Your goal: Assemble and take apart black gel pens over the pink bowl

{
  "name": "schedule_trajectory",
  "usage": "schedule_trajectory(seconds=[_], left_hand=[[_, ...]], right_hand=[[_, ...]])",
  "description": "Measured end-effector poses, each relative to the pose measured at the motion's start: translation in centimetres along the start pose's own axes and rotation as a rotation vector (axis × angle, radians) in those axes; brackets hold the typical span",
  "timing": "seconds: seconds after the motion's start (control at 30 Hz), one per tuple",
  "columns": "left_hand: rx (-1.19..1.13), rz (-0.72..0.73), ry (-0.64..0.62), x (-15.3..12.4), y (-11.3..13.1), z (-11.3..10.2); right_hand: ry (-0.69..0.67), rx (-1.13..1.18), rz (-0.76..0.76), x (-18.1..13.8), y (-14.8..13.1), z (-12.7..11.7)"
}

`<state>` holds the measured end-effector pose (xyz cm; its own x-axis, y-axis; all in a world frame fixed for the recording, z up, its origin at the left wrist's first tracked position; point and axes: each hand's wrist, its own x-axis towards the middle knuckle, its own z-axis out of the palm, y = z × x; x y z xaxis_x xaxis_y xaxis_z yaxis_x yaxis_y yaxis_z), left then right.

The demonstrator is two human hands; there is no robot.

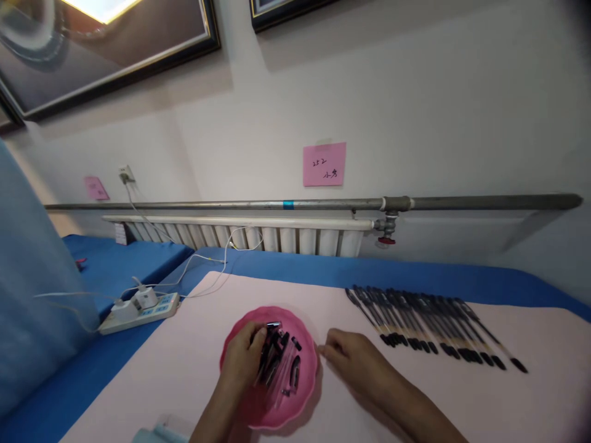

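A round pink dish (305,403) with a wavy rim holds several short black pieces (295,372), some with shiny metal-like parts, and thin clear strips. Over its left side, my left hand (244,354) is closed, thumb against the fingers, among the black pieces; what lies in its grip is hidden. My right hand (351,357) is curled at the dish's right rim, fingertips touching or very near it. Whether it pinches anything does not show. Farther right, slim dark sticks with black oval ends (415,320) lie side by side in a slanted row.
Pale pink paper (175,357) covers much of the blue table (277,264). A power strip (141,314) with plugged-in chargers and white cables sits at the left. Behind run a radiator (277,237) and a pipe (231,205). Something light blue (159,434) shows at the bottom edge.
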<state>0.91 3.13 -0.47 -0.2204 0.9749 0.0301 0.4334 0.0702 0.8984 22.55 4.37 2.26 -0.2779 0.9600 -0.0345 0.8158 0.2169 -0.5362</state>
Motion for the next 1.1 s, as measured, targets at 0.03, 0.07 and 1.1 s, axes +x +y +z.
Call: schedule_trajectory(seconds=[0.03,0.07,1.1], left_hand=[[0.003,-0.004,-0.015,0.0,-0.2,0.0],[0.014,-0.008,-0.024,0.1,-0.3,0.0],[-0.883,-0.216,-0.227,-1.8,2.6,1.2]], right_hand=[[0.060,-0.074,0.039,0.3,0.8,-0.6],[0.114,-0.134,0.080,0.5,1.7,-1.1],[-0.473,0.726,-0.066,-1.9,-4.0,-0.4]])
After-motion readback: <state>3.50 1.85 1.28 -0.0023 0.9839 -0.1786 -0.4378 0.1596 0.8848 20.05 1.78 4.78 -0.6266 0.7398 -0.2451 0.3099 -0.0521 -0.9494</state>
